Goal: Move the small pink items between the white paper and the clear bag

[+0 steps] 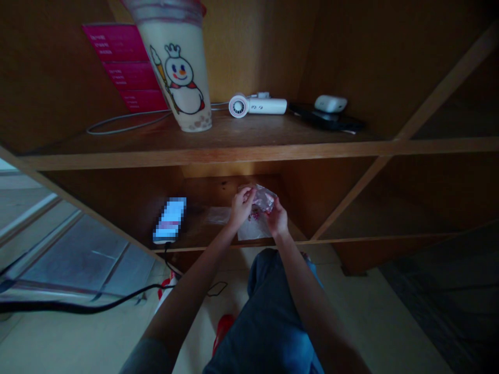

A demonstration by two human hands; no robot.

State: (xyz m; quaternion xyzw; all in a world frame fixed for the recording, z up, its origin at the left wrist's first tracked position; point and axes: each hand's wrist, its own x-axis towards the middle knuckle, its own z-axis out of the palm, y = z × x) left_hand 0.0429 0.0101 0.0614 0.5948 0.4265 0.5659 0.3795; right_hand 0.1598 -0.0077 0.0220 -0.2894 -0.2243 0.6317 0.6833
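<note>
In the lower shelf compartment, a small clear plastic bag (265, 198) is stretched between my two hands. My left hand (242, 206) pinches its left side near the top, fingers closed. On its right edge, my right hand (277, 219) has its fingers pressed together. Beneath them a whitish translucent sheet or bag (253, 229) lies on the shelf, with small dark red bits (255, 214) above its upper part. A flat clear packet (218, 215) rests just left of my left hand.
A lit phone (170, 220) with a cable leans at the lower compartment's left. The upper shelf (249, 154) holds a large drink cup (183, 72), a white handheld fan (257, 106), a pink card (128, 67) and a white case (330, 104) on a dark object. A black cable (97, 310) crosses lower left.
</note>
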